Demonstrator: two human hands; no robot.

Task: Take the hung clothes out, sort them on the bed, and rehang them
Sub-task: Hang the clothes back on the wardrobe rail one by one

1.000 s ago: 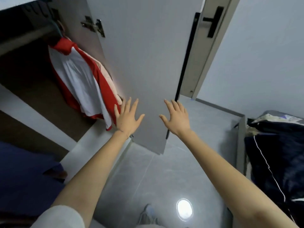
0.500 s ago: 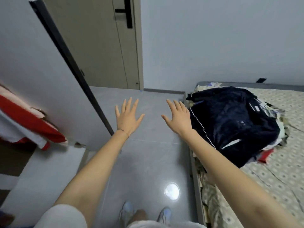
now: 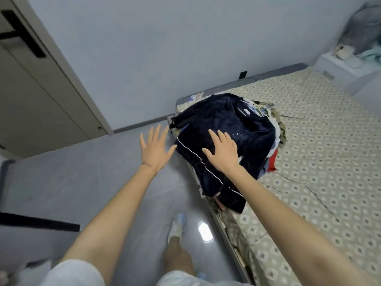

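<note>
Glossy grey floor underfoot, one shoe visible. Both arms reach forward. The left hand is empty, fingers spread, above the floor. The right hand is empty, fingers spread, over the clothes piled at the patterned bed's corner. Beyond are a door and a pale wall.

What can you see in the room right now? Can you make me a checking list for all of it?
Surface: bed with a patterned sheet.
Job's things: pile of clothes at the bed's near corner, with a dark jacket with white piping on top.
Clutter: grey bag and small items on the nightstand.
Hands: left hand open, fingers spread, above the floor. Right hand open over the jacket, contact unclear. Both hold nothing.
Cables: nothing seen.
Surroundings: grey floor, door, pale wall.
</note>
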